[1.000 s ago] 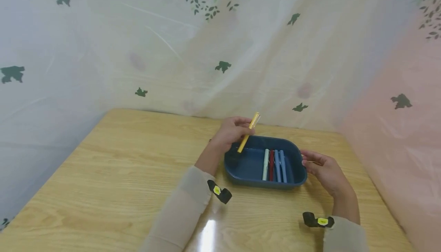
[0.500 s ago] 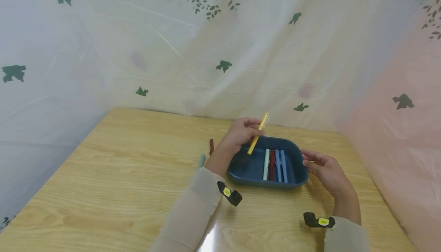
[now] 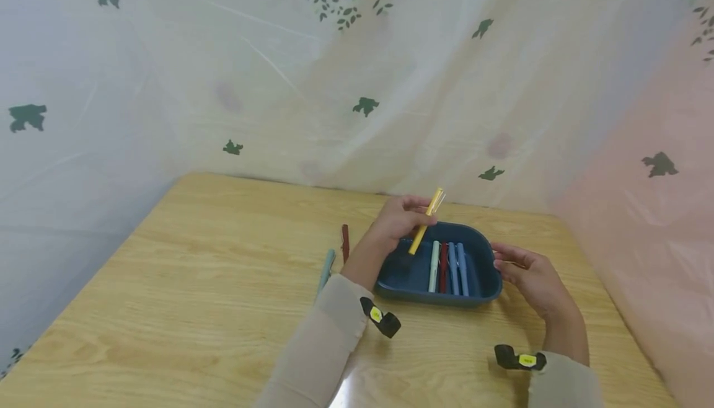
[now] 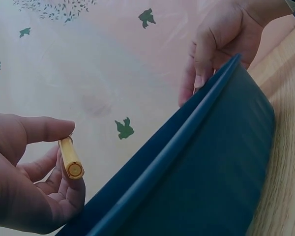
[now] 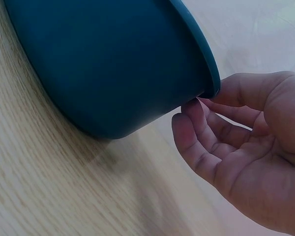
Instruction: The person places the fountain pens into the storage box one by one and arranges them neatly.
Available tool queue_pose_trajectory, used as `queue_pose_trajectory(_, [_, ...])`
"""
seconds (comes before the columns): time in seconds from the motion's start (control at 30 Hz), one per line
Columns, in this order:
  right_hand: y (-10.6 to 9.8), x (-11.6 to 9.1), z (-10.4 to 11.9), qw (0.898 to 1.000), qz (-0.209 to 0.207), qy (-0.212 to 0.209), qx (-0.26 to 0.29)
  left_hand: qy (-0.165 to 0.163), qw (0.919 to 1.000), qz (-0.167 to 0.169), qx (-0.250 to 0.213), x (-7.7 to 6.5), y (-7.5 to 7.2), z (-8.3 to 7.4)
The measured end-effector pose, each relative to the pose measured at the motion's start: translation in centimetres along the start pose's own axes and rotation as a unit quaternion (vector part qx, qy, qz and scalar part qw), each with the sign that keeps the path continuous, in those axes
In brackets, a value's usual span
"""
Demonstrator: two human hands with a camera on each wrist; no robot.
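Note:
My left hand point(image 3: 395, 221) pinches a yellow pen point(image 3: 419, 238) with a metal clip between thumb and fingers. It holds the pen tilted above the left part of a dark blue rectangular tray point(image 3: 435, 299). In the left wrist view the round end of the yellow pen point(image 4: 71, 160) faces the camera. Inside the tray, side by side, lie a pale green pen point(image 3: 433, 268), a dark red pen point(image 3: 443, 270) and two blue pens point(image 3: 463, 271). My right hand point(image 3: 528, 276) pinches the tray's right rim, thumb at the lip and fingers curled by the outer wall point(image 5: 113, 64).
To the left of the tray, a dark red pen point(image 3: 345, 240) and a light teal pen point(image 3: 326, 271) lie on the wooden table point(image 3: 195, 296), partly hidden by my left arm. A patterned curtain point(image 3: 312, 85) hangs behind the table's far edge.
My left hand has moved rightward over the tray with the yellow pen, uncovering the dark red and teal pens on the table. My right hand has stayed at the rim.

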State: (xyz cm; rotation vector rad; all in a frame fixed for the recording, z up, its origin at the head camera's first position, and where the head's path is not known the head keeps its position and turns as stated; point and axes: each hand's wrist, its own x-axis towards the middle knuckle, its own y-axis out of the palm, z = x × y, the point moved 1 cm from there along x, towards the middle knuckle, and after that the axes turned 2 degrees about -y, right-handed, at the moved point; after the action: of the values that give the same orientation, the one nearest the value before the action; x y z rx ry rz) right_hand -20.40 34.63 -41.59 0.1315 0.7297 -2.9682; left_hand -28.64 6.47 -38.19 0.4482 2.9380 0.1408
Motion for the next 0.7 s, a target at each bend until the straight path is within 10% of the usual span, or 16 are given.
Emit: queue_pose_trajectory(0.7, [0.1,-0.1,0.1,1.0,-0.004,-0.013,-0.003,-0.028,0.997,0.009,0.072,0.1,0.8,1.1])
